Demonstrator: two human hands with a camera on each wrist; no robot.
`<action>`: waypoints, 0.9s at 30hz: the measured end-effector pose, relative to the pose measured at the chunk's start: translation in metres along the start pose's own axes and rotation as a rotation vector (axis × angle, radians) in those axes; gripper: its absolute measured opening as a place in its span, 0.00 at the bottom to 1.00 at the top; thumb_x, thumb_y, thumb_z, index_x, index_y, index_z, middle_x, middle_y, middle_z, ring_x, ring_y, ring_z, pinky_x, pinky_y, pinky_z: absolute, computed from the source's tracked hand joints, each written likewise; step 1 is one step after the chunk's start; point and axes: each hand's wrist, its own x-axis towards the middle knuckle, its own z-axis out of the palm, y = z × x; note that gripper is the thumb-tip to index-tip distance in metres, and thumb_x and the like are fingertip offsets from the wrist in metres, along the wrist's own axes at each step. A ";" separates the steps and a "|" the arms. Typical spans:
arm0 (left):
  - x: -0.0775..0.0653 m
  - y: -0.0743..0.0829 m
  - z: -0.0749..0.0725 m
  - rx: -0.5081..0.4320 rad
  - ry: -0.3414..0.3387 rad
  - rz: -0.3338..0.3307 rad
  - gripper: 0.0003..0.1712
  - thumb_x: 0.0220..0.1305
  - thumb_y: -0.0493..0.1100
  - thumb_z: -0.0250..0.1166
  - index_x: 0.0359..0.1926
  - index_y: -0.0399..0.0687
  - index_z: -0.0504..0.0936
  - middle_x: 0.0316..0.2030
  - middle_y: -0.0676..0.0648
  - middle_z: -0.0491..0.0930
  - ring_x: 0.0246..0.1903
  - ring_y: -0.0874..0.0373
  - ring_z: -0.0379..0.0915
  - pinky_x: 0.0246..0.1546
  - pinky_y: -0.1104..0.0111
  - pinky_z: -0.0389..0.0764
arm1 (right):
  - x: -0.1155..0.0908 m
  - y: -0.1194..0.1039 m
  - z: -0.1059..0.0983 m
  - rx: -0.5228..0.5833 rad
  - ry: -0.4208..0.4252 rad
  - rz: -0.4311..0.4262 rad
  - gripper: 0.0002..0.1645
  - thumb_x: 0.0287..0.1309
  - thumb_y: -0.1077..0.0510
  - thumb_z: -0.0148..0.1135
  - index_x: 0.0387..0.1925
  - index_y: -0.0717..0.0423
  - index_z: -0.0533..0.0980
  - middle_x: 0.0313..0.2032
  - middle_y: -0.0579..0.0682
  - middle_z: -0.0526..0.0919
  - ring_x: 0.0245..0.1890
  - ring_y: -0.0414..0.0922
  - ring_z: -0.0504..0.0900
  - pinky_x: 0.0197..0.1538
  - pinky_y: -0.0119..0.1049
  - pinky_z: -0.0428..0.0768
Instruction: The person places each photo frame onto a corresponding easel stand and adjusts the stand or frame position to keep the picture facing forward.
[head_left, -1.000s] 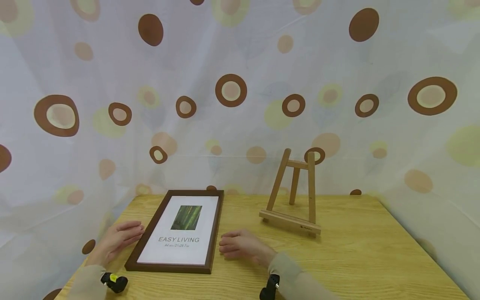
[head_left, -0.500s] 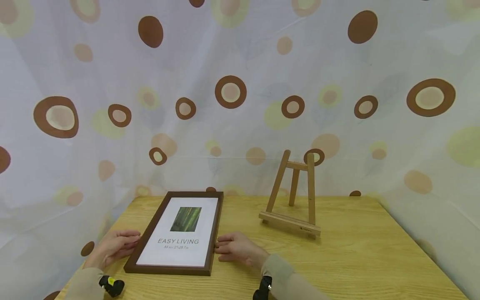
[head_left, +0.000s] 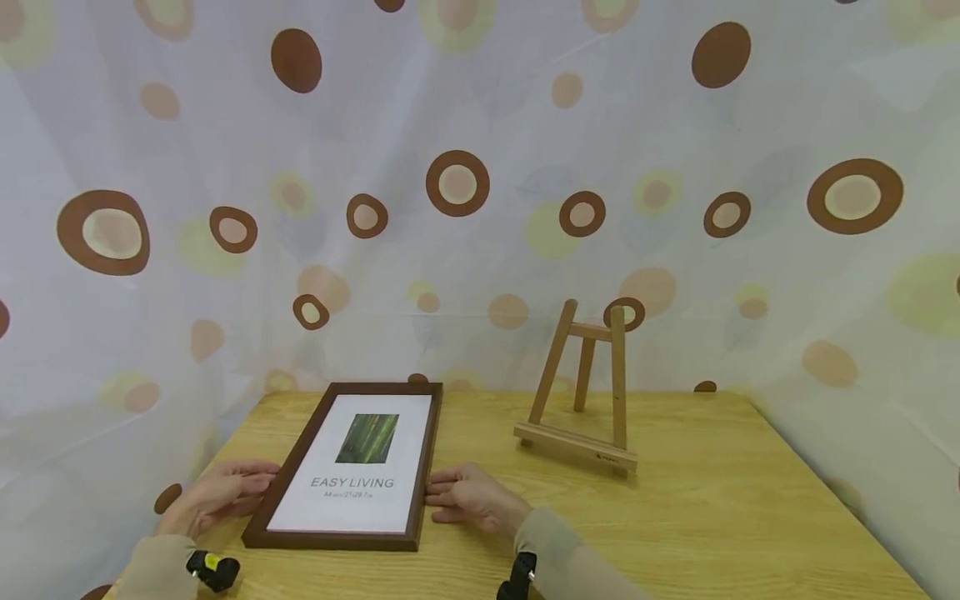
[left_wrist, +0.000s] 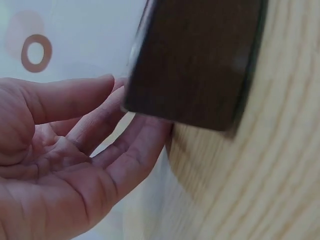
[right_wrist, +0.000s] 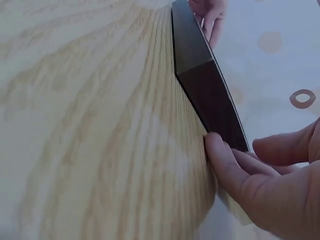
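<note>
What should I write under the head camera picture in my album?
A left hand and a right hand flank a frame lying on a table, with an easel standing nearby.

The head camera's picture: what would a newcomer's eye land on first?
Probably the framed picture, lying on the table between the left hand and right hand. Next, the wooden easel standing to its right. Behind everything hangs a backdrop with bold brown rings.

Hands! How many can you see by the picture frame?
2: the left hand is at the left edge of the picture frame, the right hand at its right edge.
</note>
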 end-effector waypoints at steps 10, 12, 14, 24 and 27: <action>-0.007 -0.010 -0.009 -0.154 -0.173 0.036 0.37 0.69 0.38 0.60 0.70 0.22 0.54 0.56 0.47 0.78 0.48 0.61 0.79 0.49 0.64 0.83 | -0.004 0.004 0.011 0.141 0.105 -0.041 0.32 0.58 0.77 0.57 0.64 0.79 0.62 0.61 0.74 0.70 0.52 0.59 0.81 0.48 0.52 0.84; -0.007 -0.009 -0.009 -0.143 -0.158 0.030 0.36 0.69 0.38 0.60 0.69 0.21 0.56 0.55 0.46 0.77 0.48 0.61 0.77 0.49 0.66 0.82 | -0.005 0.004 0.014 0.178 0.131 -0.036 0.35 0.56 0.77 0.59 0.65 0.79 0.61 0.60 0.73 0.70 0.49 0.56 0.83 0.47 0.52 0.84; -0.007 -0.010 -0.008 -0.130 -0.141 0.020 0.36 0.69 0.38 0.60 0.67 0.18 0.56 0.55 0.44 0.77 0.50 0.61 0.75 0.49 0.68 0.81 | -0.007 0.003 0.016 0.196 0.152 -0.029 0.37 0.56 0.77 0.60 0.66 0.79 0.59 0.60 0.73 0.69 0.46 0.54 0.83 0.47 0.50 0.85; -0.007 -0.008 -0.001 -0.169 -0.274 0.014 0.42 0.73 0.39 0.56 0.70 0.15 0.41 0.53 0.46 0.78 0.47 0.58 0.80 0.42 0.69 0.83 | -0.003 0.006 0.017 0.161 0.117 0.009 0.35 0.55 0.75 0.63 0.64 0.78 0.63 0.56 0.70 0.77 0.51 0.56 0.83 0.52 0.47 0.83; -0.006 -0.008 0.001 -0.158 -0.272 0.015 0.44 0.72 0.40 0.56 0.70 0.16 0.39 0.58 0.44 0.74 0.47 0.59 0.80 0.42 0.69 0.83 | -0.004 0.009 0.014 0.165 0.118 0.016 0.37 0.56 0.75 0.63 0.66 0.79 0.60 0.59 0.72 0.74 0.53 0.58 0.82 0.53 0.48 0.83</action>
